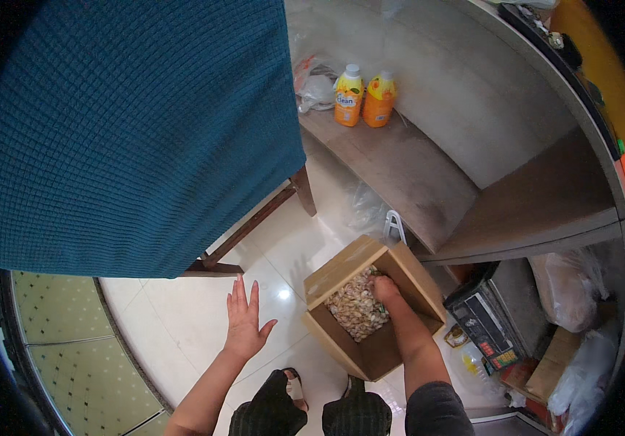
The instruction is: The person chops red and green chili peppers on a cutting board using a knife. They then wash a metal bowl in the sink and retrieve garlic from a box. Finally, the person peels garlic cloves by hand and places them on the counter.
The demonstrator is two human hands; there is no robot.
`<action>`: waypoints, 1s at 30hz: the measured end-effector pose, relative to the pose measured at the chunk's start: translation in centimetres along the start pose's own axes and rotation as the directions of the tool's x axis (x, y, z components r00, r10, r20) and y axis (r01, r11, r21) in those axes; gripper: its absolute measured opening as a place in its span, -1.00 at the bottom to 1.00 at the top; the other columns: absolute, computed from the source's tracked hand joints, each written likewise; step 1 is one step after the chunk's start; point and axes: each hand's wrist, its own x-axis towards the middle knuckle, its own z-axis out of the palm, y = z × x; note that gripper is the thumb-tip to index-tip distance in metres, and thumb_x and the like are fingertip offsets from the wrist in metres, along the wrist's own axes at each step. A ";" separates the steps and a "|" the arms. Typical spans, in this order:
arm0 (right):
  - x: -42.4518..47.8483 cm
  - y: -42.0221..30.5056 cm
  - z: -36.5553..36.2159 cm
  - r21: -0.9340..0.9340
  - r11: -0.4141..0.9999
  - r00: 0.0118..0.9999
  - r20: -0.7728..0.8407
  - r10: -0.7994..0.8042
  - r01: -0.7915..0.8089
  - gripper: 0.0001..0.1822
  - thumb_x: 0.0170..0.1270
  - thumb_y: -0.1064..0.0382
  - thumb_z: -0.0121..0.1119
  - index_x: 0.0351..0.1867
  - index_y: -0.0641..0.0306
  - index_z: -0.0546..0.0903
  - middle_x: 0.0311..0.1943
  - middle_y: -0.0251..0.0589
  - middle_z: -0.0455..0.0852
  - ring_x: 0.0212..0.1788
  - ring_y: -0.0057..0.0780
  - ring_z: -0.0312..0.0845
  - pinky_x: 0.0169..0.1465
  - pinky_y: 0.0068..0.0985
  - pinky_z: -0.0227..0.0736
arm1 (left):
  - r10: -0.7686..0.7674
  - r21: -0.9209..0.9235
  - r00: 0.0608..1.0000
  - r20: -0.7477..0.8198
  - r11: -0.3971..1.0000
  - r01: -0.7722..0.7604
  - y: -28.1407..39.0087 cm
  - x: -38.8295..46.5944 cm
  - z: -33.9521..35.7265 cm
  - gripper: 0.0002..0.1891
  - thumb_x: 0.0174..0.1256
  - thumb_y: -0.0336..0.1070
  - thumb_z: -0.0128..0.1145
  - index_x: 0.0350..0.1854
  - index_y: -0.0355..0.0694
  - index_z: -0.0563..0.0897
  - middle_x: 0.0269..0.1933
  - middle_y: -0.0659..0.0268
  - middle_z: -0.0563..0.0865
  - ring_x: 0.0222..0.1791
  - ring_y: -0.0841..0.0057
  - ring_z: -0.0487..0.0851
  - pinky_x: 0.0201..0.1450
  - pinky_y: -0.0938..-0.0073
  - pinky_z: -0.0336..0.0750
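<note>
An uncovered cardboard box (364, 357) stands on the tiled floor, with many small pale tan pieces (359, 305) heaped inside; their exact kind is hard to tell. My right hand (383, 289) reaches down into this box, at the upper right of the heap. Its fingertips are hidden, so whether it grips anything does not show. To the left of the box, my left hand (247, 321) hangs above the floor with its fingers apart, holding nothing.
A chair or seat under a blue textured cover (154, 136) fills the upper left. On a wooden shelf (399, 163) stand two orange-yellow bottles (349, 101). At lower right lie a black electronic scale (481, 321) and plastic bags (568, 289). My feet are just below the box.
</note>
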 end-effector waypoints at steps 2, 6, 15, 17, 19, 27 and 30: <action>-0.5 0.5 0.4 -0.010 0.993 0.993 0.016 -0.120 0.120 -0.70 0.01 0.41 0.05 -0.18 0.11 0.60 -0.29 -0.05 0.64 -0.20 -0.13 0.55 -0.08 -0.27 0.44 | 0.008 -0.013 1.000 -0.001 1.000 -0.008 0.4 0.1 0.3 -0.08 -0.04 -0.22 0.29 0.32 -0.31 -0.01 0.36 -0.13 -0.23 0.36 -0.05 -0.14 0.32 -0.03 -0.13; 1.5 1.2 6.1 -0.476 0.839 0.964 0.103 -0.243 0.263 -0.66 0.05 0.43 -0.04 -0.14 0.07 0.60 -0.05 -0.09 0.51 -0.03 -0.21 0.47 -0.02 -0.31 0.44 | 0.051 -0.011 0.999 -0.018 0.999 -0.051 1.0 0.5 0.6 -0.04 -0.06 -0.26 0.30 0.34 -0.26 -0.07 0.36 -0.15 -0.26 0.34 -0.12 -0.10 0.30 -0.04 -0.09; -1.4 -2.8 5.3 -0.331 0.940 0.987 0.156 -0.034 0.085 -0.63 0.07 0.32 0.03 -0.02 0.02 0.53 0.02 -0.18 0.42 0.09 -0.26 0.37 -0.03 -0.02 0.34 | 0.036 -0.068 0.999 -0.031 0.997 -0.038 1.0 0.4 0.8 -0.09 -0.03 -0.28 0.28 0.33 -0.30 -0.03 0.36 -0.15 -0.24 0.34 -0.09 -0.09 0.32 0.01 -0.08; -2.3 -4.4 4.1 -0.262 0.960 0.978 0.204 -0.049 0.103 -0.58 0.05 0.27 0.11 0.03 0.04 0.48 0.07 -0.14 0.37 0.13 -0.23 0.33 -0.01 0.06 0.27 | 0.027 -0.092 0.999 -0.025 0.995 -0.029 0.8 0.3 0.9 -0.11 -0.02 -0.32 0.26 0.33 -0.31 -0.03 0.36 -0.15 -0.23 0.33 -0.10 -0.08 0.32 0.04 -0.06; -2.5 -4.6 5.0 -0.316 0.948 0.996 0.084 -0.022 0.048 -0.49 0.01 0.16 0.18 0.07 0.06 0.43 0.10 -0.06 0.31 0.16 -0.18 0.28 0.05 0.01 0.24 | 0.039 -0.130 0.999 -0.021 0.991 -0.041 1.0 0.4 0.9 -0.13 -0.01 -0.37 0.24 0.32 -0.32 -0.02 0.35 -0.16 -0.22 0.32 -0.11 -0.06 0.32 0.08 -0.04; -4.9 -9.0 2.8 0.044 0.979 0.976 0.092 0.195 -0.199 -0.25 -0.06 -0.21 0.21 0.12 0.19 0.36 0.13 0.04 0.25 0.18 -0.03 0.21 0.12 -0.22 0.26 | 0.034 -0.163 0.999 -0.040 0.986 -0.040 1.4 0.6 1.3 -0.19 -0.04 -0.56 0.11 0.32 -0.32 0.00 0.35 -0.14 -0.18 0.30 -0.10 0.02 0.31 0.11 0.01; -4.7 -8.4 5.5 0.084 0.978 0.982 0.042 0.187 -0.189 -0.25 -0.06 -0.22 0.21 0.11 0.20 0.38 0.07 0.08 0.36 0.13 -0.04 0.30 0.10 -0.28 0.30 | 0.044 -0.185 0.997 -0.061 0.981 -0.055 1.9 0.9 1.2 -0.19 -0.05 -0.56 0.12 0.31 -0.32 0.01 0.36 -0.14 -0.18 0.30 -0.09 0.02 0.31 0.14 0.04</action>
